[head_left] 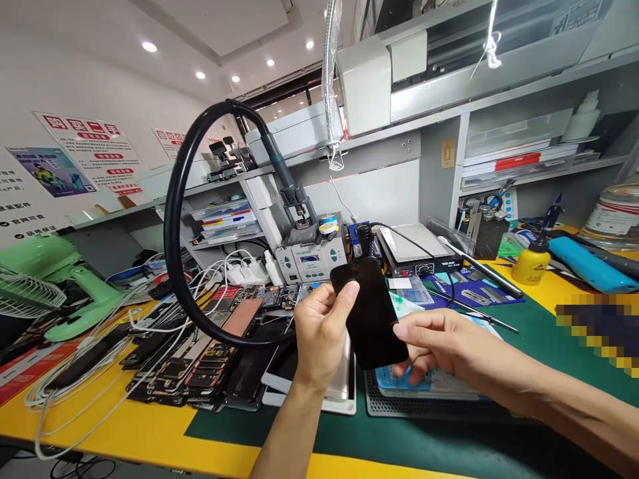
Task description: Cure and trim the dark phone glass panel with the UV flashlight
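Observation:
A smartphone [375,319] with a dark, blank screen is held up above the workbench. My left hand [322,326] grips its upper left edge, the thumb lying on the screen. At the lower right edge, my right hand [434,342] pinches the phone between thumb and fingers. Below it lies a blue and white packet [429,386] on a grey perforated tray [374,402]. Behind my left wrist, a pale flat device [339,382] rests on a white tray; my arm hides part of it.
Stacked phone parts [200,359] and white cables [54,392] fill the left side. A hot air station [312,256] with a thick black hose [172,219] stands behind. A yellow bottle [532,263], a heating plate [412,243] and a green fan [64,279] surround the green mat [539,332].

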A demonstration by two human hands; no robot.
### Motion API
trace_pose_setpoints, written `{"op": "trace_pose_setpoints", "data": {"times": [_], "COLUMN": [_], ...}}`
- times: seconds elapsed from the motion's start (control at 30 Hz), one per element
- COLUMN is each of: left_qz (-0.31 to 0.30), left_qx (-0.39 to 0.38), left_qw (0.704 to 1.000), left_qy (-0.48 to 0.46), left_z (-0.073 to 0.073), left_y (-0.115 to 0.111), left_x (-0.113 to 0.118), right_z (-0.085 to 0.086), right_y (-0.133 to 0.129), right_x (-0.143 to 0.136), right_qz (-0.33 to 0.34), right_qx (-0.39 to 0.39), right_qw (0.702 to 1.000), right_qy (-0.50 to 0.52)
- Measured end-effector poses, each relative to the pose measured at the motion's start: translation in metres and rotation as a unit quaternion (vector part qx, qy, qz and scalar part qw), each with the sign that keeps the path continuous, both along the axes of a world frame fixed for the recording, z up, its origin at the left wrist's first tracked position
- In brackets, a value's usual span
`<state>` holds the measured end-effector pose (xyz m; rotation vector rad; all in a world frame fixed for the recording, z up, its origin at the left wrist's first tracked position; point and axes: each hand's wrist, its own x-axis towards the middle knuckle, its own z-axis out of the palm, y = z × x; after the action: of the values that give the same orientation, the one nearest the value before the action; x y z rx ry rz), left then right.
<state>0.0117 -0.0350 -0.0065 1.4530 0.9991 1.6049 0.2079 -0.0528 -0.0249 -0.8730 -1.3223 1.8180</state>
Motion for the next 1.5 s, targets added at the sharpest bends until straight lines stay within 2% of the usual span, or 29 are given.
{"op": "trace_pose_setpoints", "data": {"times": [0.4,0.6,0.67,0.73,0.87,1.0,1.17,1.5], "left_qz": [0.007,0.009,-0.013,-0.07,-0.193,-0.225,-0.274,-0.283], "left_qx": [-0.007,-0.013,-0.018,-0.04,-0.122,-0.17,-0.186,-0.16], "left_qw": [1.0,1.0,0.998,0.988,0.943,0.92,0.905,0.906], "left_qy": [-0.008,-0.022,-0.061,-0.129,-0.241,-0.273,-0.268,-0.273], "left_z": [0.003,0.005,0.007,0.01,0.016,0.018,0.022,0.021], "left_y": [-0.008,-0.008,-0.008,-0.01,-0.014,-0.019,-0.024,-0.025], "left_x": [0.003,0.006,0.006,0.005,-0.002,-0.003,0.005,0.007], "right_z": [-0.002,-0.001,0.0,0.002,0.009,0.011,0.01,0.011], "right_y": [0.0,0.0,0.0,-0.002,-0.007,-0.01,-0.01,-0.01], "right_x": [0.001,0.0,0.0,0.001,0.002,0.002,0.001,0.001], "right_qz": [-0.006,-0.003,0.002,0.013,0.046,0.052,0.052,0.059], "right_qx": [0.047,0.073,0.081,0.086,0.114,0.122,0.113,0.115], "right_qw": [0.996,0.994,0.994,0.994,0.991,0.99,0.992,0.992], "right_qy": [-0.077,-0.083,-0.076,-0.066,-0.049,-0.041,-0.028,-0.016]}}
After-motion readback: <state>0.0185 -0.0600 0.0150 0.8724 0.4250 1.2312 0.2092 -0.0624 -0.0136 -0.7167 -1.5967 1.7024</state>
